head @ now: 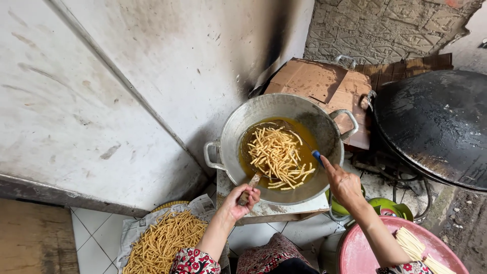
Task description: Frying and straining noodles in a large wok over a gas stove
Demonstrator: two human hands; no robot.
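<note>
Two hands were over the wok point(231, 133): my left hand point(241, 199) was closed around a wooden handle point(250, 186) whose far end I couldn't make out among the frying sticks point(278, 157) floating in oil. My right hand point(343, 183) pinched a blue-handled tool point(317, 157), its tip hidden. The basket of fried sticks point(161, 242) was cut off at the frame's bottom.
</note>
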